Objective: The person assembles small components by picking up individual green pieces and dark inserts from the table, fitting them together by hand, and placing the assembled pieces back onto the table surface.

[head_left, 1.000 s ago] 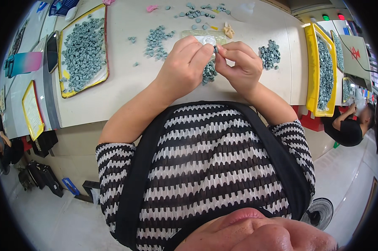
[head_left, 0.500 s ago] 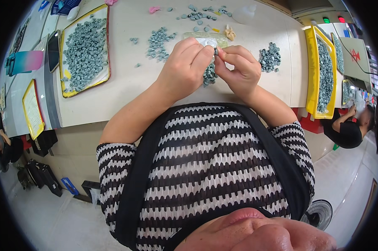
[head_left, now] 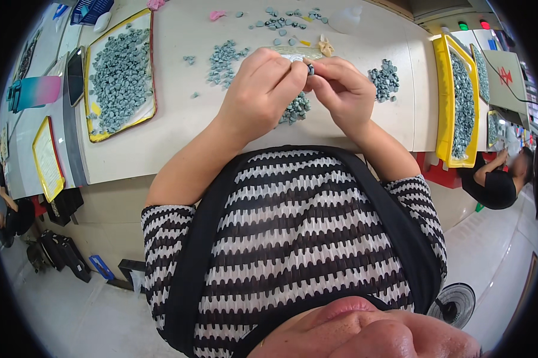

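Near the middle of the white table [head_left: 179,128], my left hand [head_left: 260,89] and my right hand [head_left: 344,89] meet fingertip to fingertip. A small dark, shiny grey-blue piece [head_left: 310,70] is pinched between them, with the fingers hiding most of it. Just below the fingertips lies a small heap of similar grey-blue pieces [head_left: 295,111], partly covered by my left hand. Behind the hands a clear plastic bag or sheet [head_left: 275,51] shows only in part. A separate heap [head_left: 384,80] sits right of my right hand, and a loose scatter [head_left: 223,62] lies left of my left hand.
At left stands a yellow-edged tray [head_left: 154,89] full of grey pieces, beside a phone [head_left: 76,74] and a pink-and-teal bottle [head_left: 35,92]. A yellow bin [head_left: 442,134] of pieces is at right. More pieces [head_left: 281,22] lie at the back. Co-workers sit on both sides.
Both hands stay together around the piece. The right fingers have shifted slightly, and the piece appears turned, showing more of its dark shiny face.
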A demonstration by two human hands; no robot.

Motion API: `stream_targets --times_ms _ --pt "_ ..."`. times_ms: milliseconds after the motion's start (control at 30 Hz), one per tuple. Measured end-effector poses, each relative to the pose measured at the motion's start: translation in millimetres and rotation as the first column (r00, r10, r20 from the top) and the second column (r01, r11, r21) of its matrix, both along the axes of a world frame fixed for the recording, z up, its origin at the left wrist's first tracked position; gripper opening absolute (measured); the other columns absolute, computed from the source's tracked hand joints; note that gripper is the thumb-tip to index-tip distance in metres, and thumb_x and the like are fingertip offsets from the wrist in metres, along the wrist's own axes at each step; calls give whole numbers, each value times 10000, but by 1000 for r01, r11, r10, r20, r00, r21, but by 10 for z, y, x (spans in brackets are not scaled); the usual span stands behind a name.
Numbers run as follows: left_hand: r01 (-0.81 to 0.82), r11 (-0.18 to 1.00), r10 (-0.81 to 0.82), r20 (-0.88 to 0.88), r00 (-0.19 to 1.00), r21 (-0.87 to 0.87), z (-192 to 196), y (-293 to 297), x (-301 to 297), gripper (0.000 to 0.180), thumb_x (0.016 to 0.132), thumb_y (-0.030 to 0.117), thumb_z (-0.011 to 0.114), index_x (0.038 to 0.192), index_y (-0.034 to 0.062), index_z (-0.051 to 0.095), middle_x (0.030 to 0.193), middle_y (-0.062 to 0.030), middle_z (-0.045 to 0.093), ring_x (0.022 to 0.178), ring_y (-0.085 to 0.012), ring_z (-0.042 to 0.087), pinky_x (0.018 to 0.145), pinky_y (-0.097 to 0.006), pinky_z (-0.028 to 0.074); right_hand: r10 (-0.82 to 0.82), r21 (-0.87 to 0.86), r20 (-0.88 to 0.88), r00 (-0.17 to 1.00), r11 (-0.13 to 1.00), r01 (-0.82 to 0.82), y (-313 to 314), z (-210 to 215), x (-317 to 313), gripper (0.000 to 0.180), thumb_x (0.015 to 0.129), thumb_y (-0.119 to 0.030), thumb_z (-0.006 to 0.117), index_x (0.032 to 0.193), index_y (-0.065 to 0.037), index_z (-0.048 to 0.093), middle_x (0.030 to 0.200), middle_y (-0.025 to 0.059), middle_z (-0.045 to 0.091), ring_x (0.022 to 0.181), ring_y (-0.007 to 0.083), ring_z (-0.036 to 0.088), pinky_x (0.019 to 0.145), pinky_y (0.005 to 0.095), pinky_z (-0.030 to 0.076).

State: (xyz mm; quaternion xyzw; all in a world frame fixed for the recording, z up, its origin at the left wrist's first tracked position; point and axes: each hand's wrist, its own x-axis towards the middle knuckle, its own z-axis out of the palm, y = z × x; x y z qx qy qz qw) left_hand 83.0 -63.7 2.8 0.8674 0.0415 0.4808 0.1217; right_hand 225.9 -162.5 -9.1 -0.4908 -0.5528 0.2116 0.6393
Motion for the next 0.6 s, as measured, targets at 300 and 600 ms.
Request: stream_targets --times_ms 300,600 --pt "80 962 -54 106 993 -261 -52 -18 24 189 732 -20 690 907 -11 620 826 -95 625 754 -257 580 641 -333 485 78 -72 -72 994 994 -83 -3 11 71 241 805 60 678 1046 46 671 984 129 649 821 151 654 683 219 550" --pt "95 874 -81 50 995 -476 11 -55 -8 135 797 -3 672 924 9 627 791 -95 628 699 -257 582 602 -323 476 -32 -22 127 991 999 35 12 27 95 299 735 50 726 1025 -22 707 931 94 683 780 135 654 645 231 528"
